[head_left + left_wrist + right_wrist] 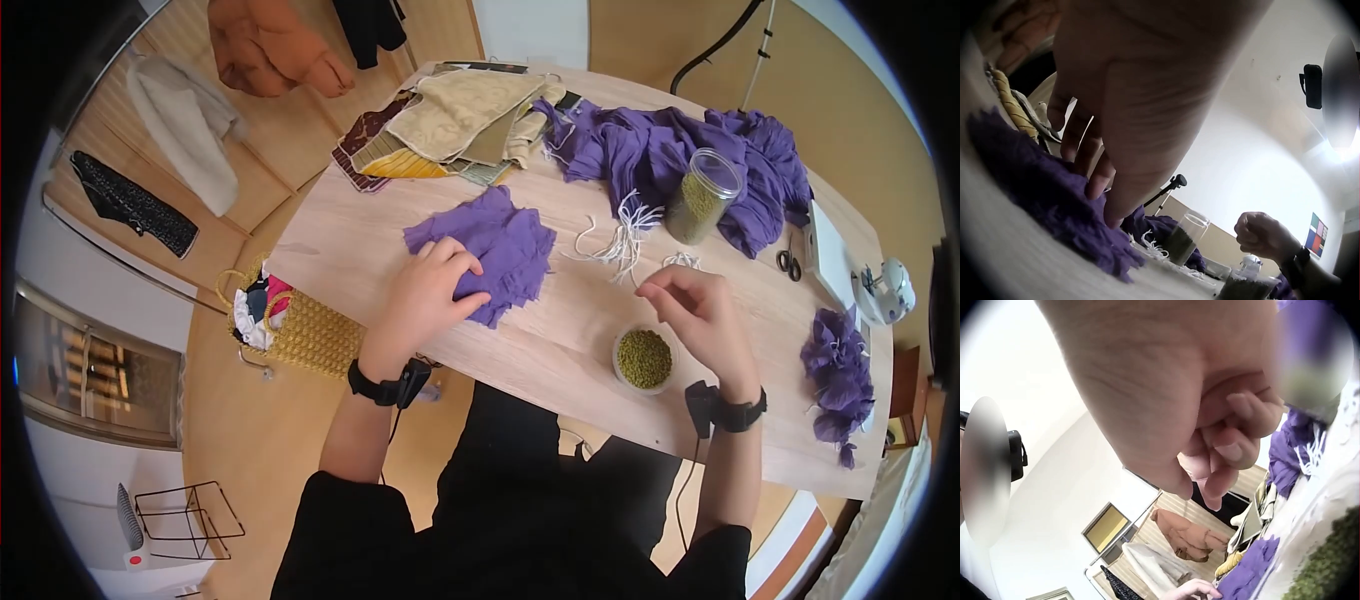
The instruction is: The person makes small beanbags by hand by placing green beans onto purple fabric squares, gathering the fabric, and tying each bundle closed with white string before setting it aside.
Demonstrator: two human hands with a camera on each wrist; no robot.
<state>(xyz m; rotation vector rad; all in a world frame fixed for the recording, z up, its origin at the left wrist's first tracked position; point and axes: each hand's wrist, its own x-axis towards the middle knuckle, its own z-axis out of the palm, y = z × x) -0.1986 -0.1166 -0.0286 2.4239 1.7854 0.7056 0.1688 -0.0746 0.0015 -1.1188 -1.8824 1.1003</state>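
Observation:
On the left part of the table, my left hand (428,290) rests its fingertips on a pile of frayed purple cloth pieces (510,240). The thumb is spread from the bent fingers, and the left wrist view shows the fingertips right at the cloth (1054,194). My right hand (700,315) hovers above the table with its fingers loosely curled; nothing shows between them in the right wrist view (1191,419). Just below it stands a small round tub of green beans (644,360). White strings (628,238) lie beyond the right fingertips.
A clear jar (703,195) partly filled with green beans stands before bunched purple fabric (650,140). Folded beige and patterned fabrics (460,115) lie at the back left. Scissors (789,262), a white device (885,290) and gathered purple cloth (838,370) are to the right.

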